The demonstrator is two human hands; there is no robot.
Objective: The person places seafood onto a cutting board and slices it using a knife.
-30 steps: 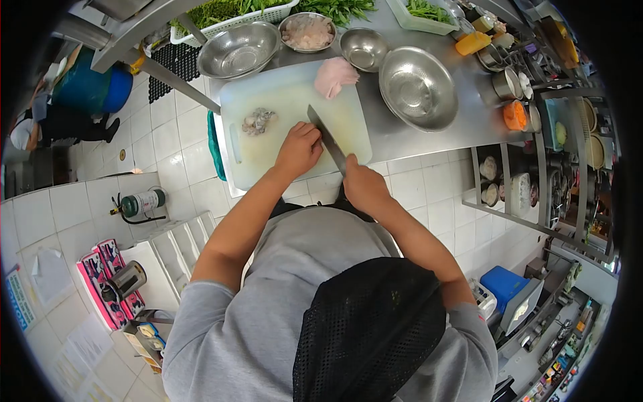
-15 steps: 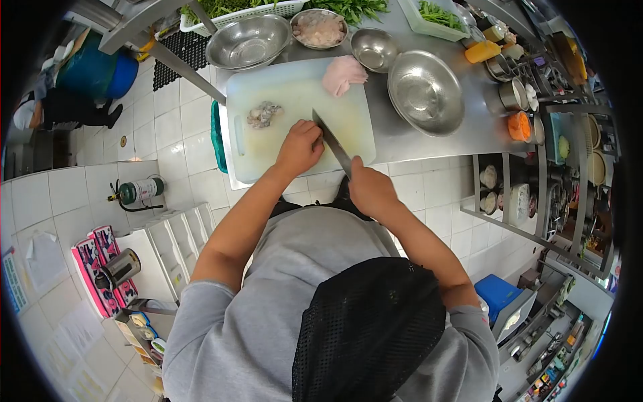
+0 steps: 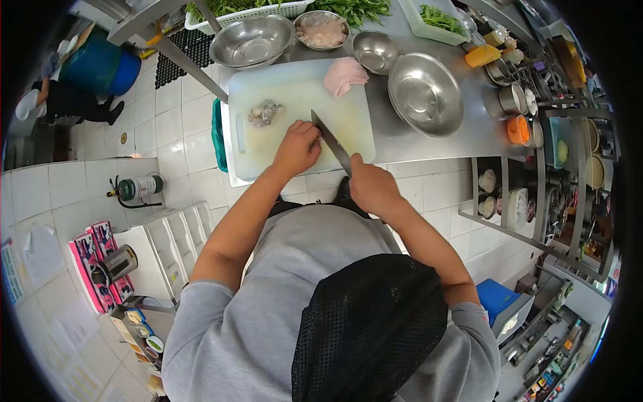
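A professional kitchen shows in the steel surface (image 3: 479, 142), metal bowls (image 3: 425, 94), cutting board (image 3: 295, 80), far basket (image 3: 284, 11) of greens (image 3: 234, 8), stocked rack (image 3: 504, 184) at right and white floor tiles (image 3: 194, 153).

White tiled floor (image 3: 439, 191), tiled wall (image 3: 67, 189) bearing papers (image 3: 43, 251), shiny metal counter (image 3: 483, 134), metal shelves (image 3: 541, 194) at right, perforated black mat (image 3: 181, 57)
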